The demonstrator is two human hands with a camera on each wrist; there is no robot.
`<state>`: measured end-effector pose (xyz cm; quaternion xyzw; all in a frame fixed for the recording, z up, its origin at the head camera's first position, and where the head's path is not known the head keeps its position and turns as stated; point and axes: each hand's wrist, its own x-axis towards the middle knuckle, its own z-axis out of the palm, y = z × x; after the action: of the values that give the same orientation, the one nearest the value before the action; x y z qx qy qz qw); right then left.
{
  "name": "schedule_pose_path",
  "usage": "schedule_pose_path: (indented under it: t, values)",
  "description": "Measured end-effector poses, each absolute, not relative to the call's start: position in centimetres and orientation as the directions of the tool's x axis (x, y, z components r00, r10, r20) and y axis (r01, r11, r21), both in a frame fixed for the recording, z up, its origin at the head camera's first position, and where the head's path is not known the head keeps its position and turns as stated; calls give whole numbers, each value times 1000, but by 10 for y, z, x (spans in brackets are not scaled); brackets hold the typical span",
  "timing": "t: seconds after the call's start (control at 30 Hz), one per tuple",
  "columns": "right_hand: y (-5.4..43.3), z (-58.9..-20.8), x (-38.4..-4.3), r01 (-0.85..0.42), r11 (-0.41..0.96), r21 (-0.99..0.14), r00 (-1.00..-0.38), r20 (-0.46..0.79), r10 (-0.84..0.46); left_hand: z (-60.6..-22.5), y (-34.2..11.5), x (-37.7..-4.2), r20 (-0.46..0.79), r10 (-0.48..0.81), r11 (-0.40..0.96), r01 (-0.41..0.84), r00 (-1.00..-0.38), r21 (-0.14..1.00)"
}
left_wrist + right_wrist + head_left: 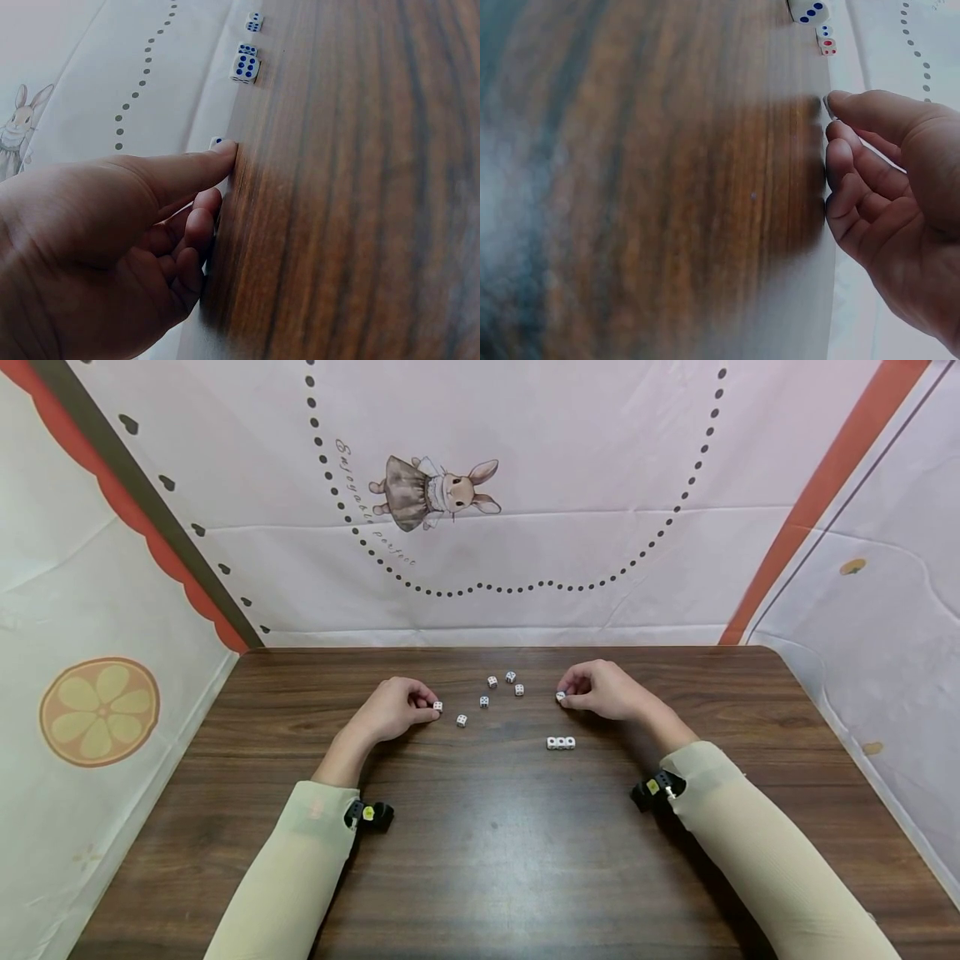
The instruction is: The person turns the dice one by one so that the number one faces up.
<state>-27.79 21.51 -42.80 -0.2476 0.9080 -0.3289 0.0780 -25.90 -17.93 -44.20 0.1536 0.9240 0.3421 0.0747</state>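
Note:
My left hand pinches a white die between thumb and fingertips, low at the tabletop. In the left wrist view the thumb hides most of that die. On the other side, my right hand has a second white die pinched the same way; the right wrist view shows only a sliver of it at the thumb tip. Several loose dice lie between the hands, among them a die closest to the left hand. Nearer to me, three dice form a tight row, each with one large dot on top.
The dark wood-grain table meets a pale fabric backdrop at its far edge. Similar cloth hangs on both sides. Wrist cameras in black housings are strapped beneath each light sleeve.

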Motion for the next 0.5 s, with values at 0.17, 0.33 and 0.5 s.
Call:
schedule_pose_path:
  t: [0.17, 0.33, 0.5]
  values:
    - [217, -430, -279, -392, 661, -640, -867, 17, -498, -442, -179, -259, -33, 335, 719, 233, -941, 655]
    - [217, -430, -279, -384, 663, -643, -868, 7, -497, -440, -178, -257, -37, 329, 721, 225, -944, 656]
    - [217, -430, -279, -381, 663, -644, -869, 4, -495, -439, -178, -257, -37, 326, 722, 223, -945, 655]
